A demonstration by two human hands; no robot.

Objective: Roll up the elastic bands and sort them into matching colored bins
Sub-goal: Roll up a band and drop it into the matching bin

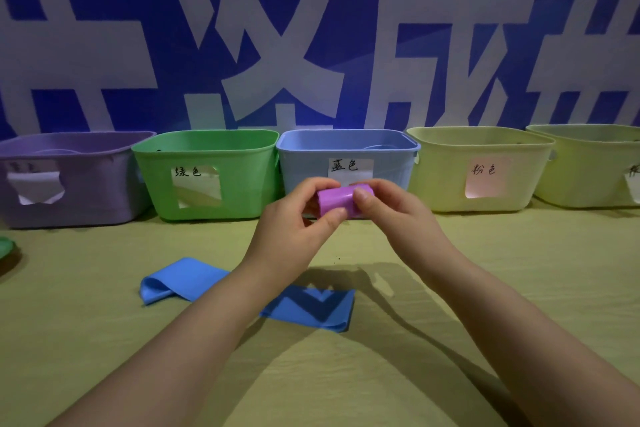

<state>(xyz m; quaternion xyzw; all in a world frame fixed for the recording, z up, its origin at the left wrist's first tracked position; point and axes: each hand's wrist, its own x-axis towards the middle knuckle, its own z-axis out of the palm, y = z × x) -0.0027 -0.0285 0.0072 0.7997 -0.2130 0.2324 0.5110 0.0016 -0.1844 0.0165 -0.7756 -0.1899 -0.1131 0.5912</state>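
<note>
Purple band roll point(334, 201) is off the bench, gripped at both ends: left hand point(294, 225) pinches the left end, right hand point(391, 218) the right. It sits in front of the blue bin point(346, 149). Purple bin point(69, 191) at bench back-left. Blue band point(183, 279) lies unrolled mid-bench, partly hidden by the left forearm.

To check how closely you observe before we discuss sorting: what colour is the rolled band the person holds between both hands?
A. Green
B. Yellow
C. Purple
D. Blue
C: the rolled purple band is pinched between the left hand and the right hand, while the blue band lies unrolled on the table.
</note>
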